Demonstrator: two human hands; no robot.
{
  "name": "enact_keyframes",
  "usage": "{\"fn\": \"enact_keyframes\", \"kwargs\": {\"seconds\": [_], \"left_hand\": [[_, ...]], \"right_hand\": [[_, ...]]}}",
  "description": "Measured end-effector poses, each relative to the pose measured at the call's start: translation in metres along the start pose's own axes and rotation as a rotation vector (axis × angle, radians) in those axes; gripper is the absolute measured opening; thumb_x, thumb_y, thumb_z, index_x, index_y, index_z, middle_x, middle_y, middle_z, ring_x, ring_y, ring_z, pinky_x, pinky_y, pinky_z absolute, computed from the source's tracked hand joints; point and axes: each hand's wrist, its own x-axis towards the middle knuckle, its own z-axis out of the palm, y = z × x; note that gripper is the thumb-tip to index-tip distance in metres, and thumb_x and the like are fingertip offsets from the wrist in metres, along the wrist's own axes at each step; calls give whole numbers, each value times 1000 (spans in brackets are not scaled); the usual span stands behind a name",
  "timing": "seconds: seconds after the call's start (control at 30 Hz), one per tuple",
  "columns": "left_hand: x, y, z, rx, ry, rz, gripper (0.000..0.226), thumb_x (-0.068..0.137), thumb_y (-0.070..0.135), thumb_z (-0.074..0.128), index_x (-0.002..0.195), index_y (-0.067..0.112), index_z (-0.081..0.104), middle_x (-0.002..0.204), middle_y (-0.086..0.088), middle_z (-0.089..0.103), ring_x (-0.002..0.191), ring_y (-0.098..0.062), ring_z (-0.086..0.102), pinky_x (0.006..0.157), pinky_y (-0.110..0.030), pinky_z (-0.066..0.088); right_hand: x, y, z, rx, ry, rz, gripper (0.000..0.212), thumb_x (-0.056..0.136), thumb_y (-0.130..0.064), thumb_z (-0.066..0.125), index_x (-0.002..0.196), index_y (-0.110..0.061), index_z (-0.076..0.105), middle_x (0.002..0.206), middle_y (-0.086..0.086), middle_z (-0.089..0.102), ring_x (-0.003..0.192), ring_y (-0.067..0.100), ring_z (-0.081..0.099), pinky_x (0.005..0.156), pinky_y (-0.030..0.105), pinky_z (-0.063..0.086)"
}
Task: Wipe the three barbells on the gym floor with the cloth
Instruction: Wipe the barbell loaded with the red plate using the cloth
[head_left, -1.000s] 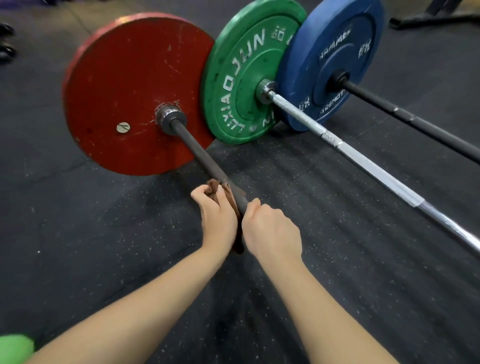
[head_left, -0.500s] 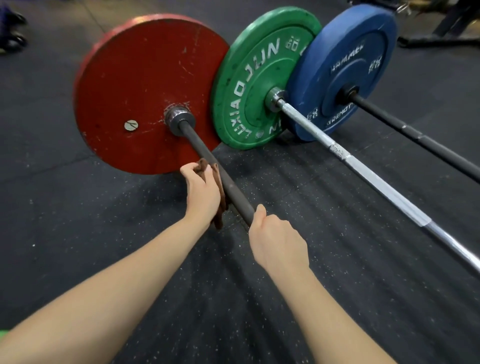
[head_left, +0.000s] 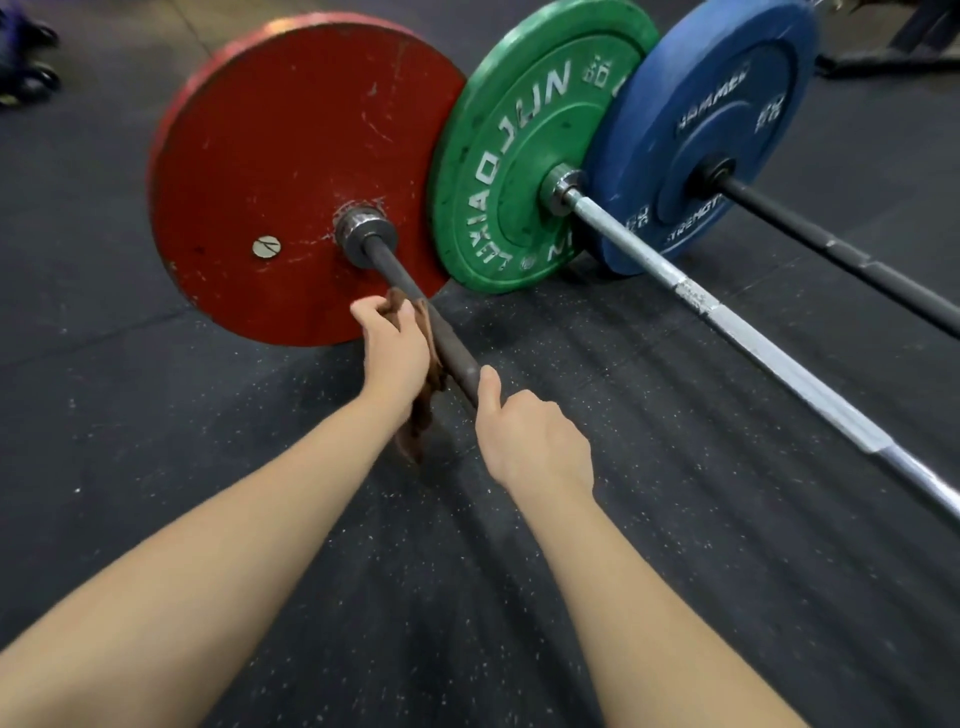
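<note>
Red plate (head_left: 291, 156), green plate (head_left: 524, 156) and blue plate (head_left: 727, 119) with pale lettering; dark bar (head_left: 415, 306), silver bar (head_left: 727, 322), black bar (head_left: 841, 254); brown cloth (head_left: 421, 415); black white-speckled floor (head_left: 675, 571).

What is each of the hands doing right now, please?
Left hand: closed, holding the brown cloth against the dark bar.
Right hand: closed around the same bar.

I'm getting flat, rather dim indoor light from overhead, and the dark rubber floor (head_left: 156, 467) soaks most of it up. The silver bar (head_left: 769, 358) throws a bright glint out at 4 o'clock. The cloth (head_left: 413, 431) smears at its hanging end, with soft shadow beneath. Wide-angle stretch swells the left forearm (head_left: 182, 597) at 7 o'clock; the 12 o'clock edge is soft.
</note>
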Motion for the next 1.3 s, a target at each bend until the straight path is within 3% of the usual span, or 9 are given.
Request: {"fn": "enact_keyframes", "kwargs": {"seconds": [0.13, 0.27, 0.43, 0.7, 0.83, 0.97, 1.13, 1.3], "left_hand": [[2, 0, 2, -40, 23, -18, 9, 108, 38, 36, 108, 38, 27, 118, -3, 53, 101, -22, 59, 93, -52, 54], [-34, -17, 14, -125, -11, -105, 9, 109, 36, 35, 115, 34, 28, 111, -3, 53, 98, -20, 56, 86, -43, 51], [-28, -17, 12, -29, 3, -37, 9, 108, 35, 37, 112, 33, 28, 108, 0, 53, 97, -20, 58, 88, -46, 51], [-3, 5, 4, -62, 17, -127, 11, 108, 36, 37, 115, 32, 30, 116, -6, 54, 98, -20, 58, 76, -39, 50], [-40, -15, 12, -143, -43, -140, 10, 109, 32, 37, 116, 31, 29, 116, -5, 54, 101, -19, 58, 89, -44, 52], [-42, -12, 14, -144, -15, -147, 9, 109, 32, 37, 114, 31, 30, 120, -6, 54, 103, -20, 57, 88, -42, 50], [-4, 7, 5, -195, 21, -196, 10, 108, 34, 39, 114, 32, 32, 118, -3, 52, 105, -20, 57, 98, -48, 52], [-3, 2, 4, -185, -32, -181, 10, 109, 36, 36, 116, 34, 30, 112, 0, 51, 101, -18, 56, 95, -48, 52]], "right_hand": [[1, 1, 1, 11, 2, -3, 76, 105, -61, 9, 114, -12, 67, 86, 4, 59, 81, 28, 56, 72, 38, 41], [3, 1, 4, 56, -8, 4, 77, 104, -61, 10, 117, -11, 67, 109, 10, 71, 98, 31, 64, 80, 41, 44], [1, 2, 5, 52, 9, -16, 77, 104, -61, 9, 115, -11, 68, 106, 10, 71, 96, 31, 65, 80, 41, 47], [2, 3, 4, 76, -7, -7, 73, 105, -60, 11, 114, -11, 66, 95, 7, 64, 85, 29, 55, 79, 41, 43], [5, 3, 4, 86, -8, 6, 75, 104, -61, 11, 115, -12, 66, 99, 8, 66, 87, 29, 56, 79, 41, 44], [4, 2, 4, 54, -16, 7, 75, 103, -62, 11, 119, -13, 65, 109, 9, 68, 87, 29, 53, 78, 41, 41], [3, 1, 2, 8, -19, 20, 74, 104, -62, 10, 110, -14, 65, 76, 0, 51, 74, 25, 50, 72, 39, 39], [3, 3, 3, -34, -25, 17, 71, 104, -61, 9, 106, -15, 62, 72, -3, 45, 66, 18, 47, 70, 37, 37]]}}
